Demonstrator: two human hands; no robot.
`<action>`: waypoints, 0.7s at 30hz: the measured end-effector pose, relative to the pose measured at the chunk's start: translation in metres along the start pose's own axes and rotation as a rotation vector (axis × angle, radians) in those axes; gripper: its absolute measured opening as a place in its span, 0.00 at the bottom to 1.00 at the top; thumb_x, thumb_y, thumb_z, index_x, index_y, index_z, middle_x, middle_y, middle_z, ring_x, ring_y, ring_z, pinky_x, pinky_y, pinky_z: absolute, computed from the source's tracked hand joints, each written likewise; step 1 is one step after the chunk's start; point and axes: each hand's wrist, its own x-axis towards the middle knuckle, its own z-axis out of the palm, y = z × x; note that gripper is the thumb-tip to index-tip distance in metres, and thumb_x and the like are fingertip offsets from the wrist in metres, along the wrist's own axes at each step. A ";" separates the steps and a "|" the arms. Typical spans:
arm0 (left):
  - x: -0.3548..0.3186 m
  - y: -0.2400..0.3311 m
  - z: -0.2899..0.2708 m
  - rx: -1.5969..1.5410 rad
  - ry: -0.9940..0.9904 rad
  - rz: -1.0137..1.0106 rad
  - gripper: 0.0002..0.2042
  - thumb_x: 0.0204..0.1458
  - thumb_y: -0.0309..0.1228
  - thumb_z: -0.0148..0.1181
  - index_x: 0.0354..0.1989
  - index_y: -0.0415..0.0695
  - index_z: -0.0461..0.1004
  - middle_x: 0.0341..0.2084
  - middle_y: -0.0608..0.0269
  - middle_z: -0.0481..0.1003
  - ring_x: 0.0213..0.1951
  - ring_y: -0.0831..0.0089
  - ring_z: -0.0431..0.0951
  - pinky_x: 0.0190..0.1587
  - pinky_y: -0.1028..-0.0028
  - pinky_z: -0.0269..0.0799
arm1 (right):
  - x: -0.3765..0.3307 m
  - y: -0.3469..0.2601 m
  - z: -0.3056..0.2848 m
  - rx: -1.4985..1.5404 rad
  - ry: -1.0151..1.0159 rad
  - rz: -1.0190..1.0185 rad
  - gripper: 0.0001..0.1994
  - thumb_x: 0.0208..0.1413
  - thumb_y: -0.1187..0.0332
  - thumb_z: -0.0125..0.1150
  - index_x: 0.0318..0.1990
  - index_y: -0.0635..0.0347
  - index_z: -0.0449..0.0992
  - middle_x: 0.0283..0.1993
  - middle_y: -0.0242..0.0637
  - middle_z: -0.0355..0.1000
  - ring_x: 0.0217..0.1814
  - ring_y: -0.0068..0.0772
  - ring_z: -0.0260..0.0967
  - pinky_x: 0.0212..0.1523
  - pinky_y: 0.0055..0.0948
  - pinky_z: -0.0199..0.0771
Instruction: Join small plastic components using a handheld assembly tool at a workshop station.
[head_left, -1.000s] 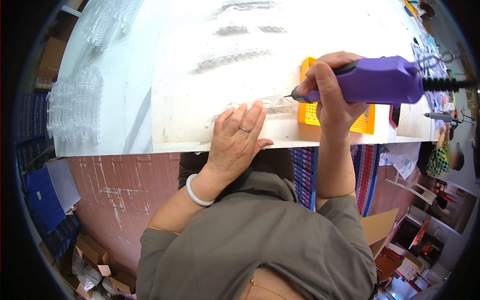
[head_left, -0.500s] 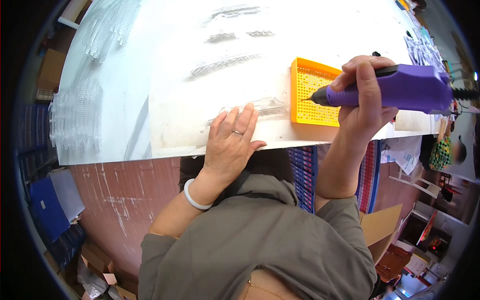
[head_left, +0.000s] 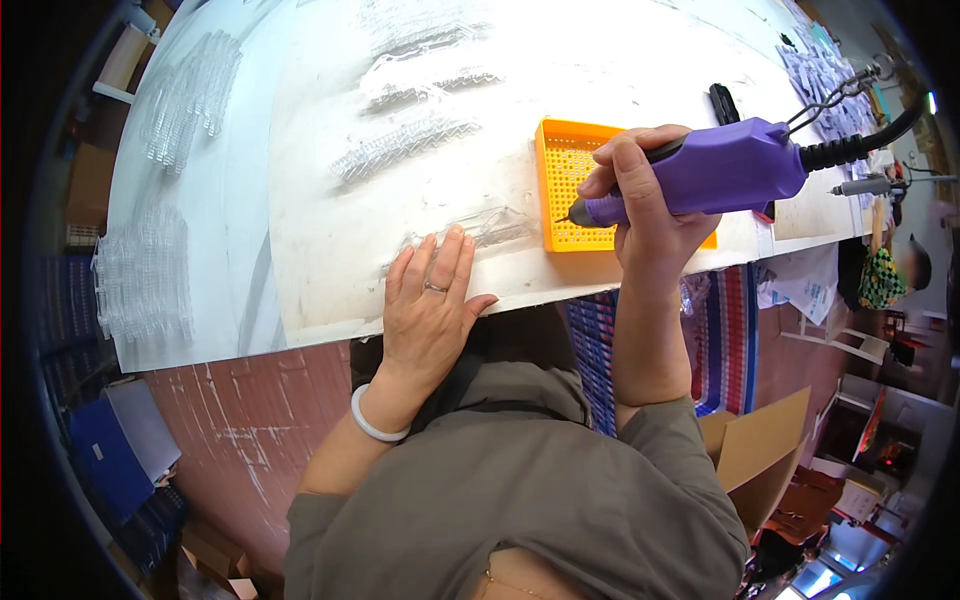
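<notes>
My right hand (head_left: pixel 650 205) is wrapped around a purple electric screwdriver (head_left: pixel 735 165), held roughly level. Its thin bit points left, over the near left part of a shallow yellow perforated basket (head_left: pixel 546 185). Whether a screw sits on the tip is too small to tell. My left hand (head_left: pixel 425 315), with a ring and a white bracelet, lies flat near the table's front edge, fingers stretched out. Its fingertips rest at a clear plastic strip (head_left: pixel 490 228), partly hidden by them. Farther back lie several more clear, toothed-looking strips (head_left: pixel 405 147).
Two heaps of clear plastic strips (head_left: pixel 145 270) cover the white table's left side. A black object (head_left: pixel 722 104) lies behind the screwdriver, whose black cable (head_left: pixel 860 148) runs off right, beside a hanging chain. Small pale pieces (head_left: pixel 825 75) are strewn far right. An open cardboard box (head_left: pixel 765 440) stands below.
The whole view has shifted, so table and hands sit farther left. The screwdriver's bit has moved slightly nearer the basket's near left corner. My left hand stays on the strip.
</notes>
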 end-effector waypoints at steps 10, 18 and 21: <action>0.000 0.000 0.001 0.017 0.006 -0.007 0.31 0.49 0.45 0.60 0.60 0.43 0.66 0.61 0.65 0.64 0.61 0.64 0.61 0.63 0.61 0.55 | -0.001 0.006 0.000 0.007 -0.024 -0.002 0.04 0.54 0.79 0.61 0.35 0.68 0.73 0.28 0.40 0.75 0.26 0.26 0.77 0.23 0.17 0.74; 0.000 0.000 0.001 0.006 0.008 -0.012 0.31 0.48 0.44 0.62 0.60 0.43 0.65 0.61 0.65 0.63 0.61 0.63 0.61 0.63 0.61 0.55 | -0.001 0.005 0.004 -0.031 -0.031 0.018 0.03 0.54 0.80 0.58 0.34 0.67 0.71 0.26 0.41 0.73 0.21 0.26 0.72 0.26 0.21 0.75; 0.001 0.000 0.002 -0.027 0.027 -0.007 0.31 0.48 0.42 0.63 0.60 0.43 0.65 0.60 0.62 0.64 0.60 0.62 0.61 0.63 0.60 0.55 | -0.003 0.006 0.001 -0.016 -0.085 0.020 0.04 0.53 0.81 0.58 0.35 0.67 0.70 0.27 0.41 0.72 0.21 0.26 0.72 0.26 0.21 0.76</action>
